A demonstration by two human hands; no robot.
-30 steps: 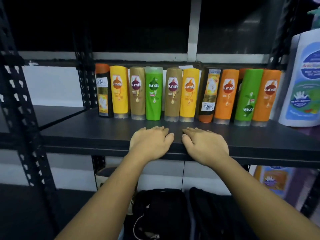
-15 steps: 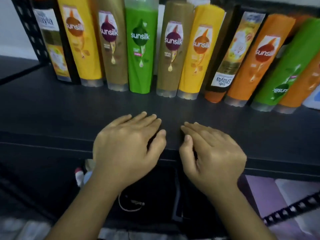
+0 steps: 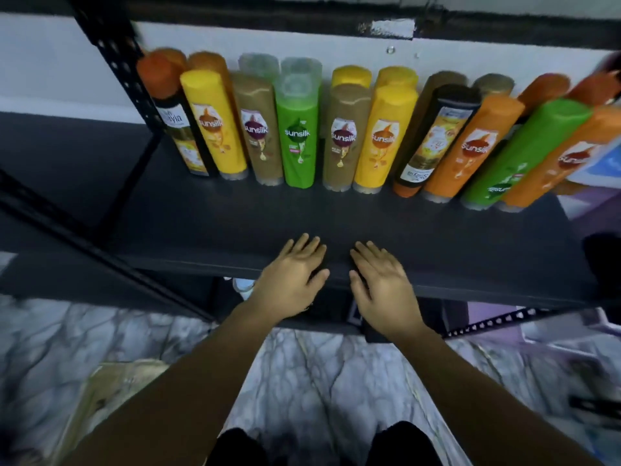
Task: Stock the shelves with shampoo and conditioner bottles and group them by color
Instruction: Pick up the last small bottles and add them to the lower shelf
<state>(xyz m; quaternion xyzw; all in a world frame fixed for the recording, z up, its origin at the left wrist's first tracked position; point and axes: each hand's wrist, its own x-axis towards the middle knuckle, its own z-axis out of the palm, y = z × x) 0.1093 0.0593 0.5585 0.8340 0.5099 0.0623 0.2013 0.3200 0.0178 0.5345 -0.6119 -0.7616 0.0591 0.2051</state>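
Note:
A row of several bottles stands along the back of the dark shelf (image 3: 201,223), colours mixed. From the left: a black bottle with an orange cap (image 3: 178,129), a yellow bottle (image 3: 215,126), a brown bottle (image 3: 258,132), a green bottle (image 3: 297,132), a second brown bottle (image 3: 344,136), a second yellow bottle (image 3: 383,139), a black bottle standing cap down (image 3: 433,139), an orange bottle (image 3: 470,146), a leaning green bottle (image 3: 524,149) and another orange bottle (image 3: 568,159). More bottles stand behind them. My left hand (image 3: 292,277) and right hand (image 3: 379,280) rest flat on the shelf's front edge, side by side, holding nothing.
A black perforated upright (image 3: 127,79) rises at the shelf's left end. A white and blue container (image 3: 598,163) stands at the far right. Below lie a marbled floor (image 3: 319,381), a cardboard piece (image 3: 111,391) at lower left and dark items under the shelf.
The view has risen and tilted down over the shelf, showing bottle tops and the floor. Both hands stay flat on the shelf's front edge.

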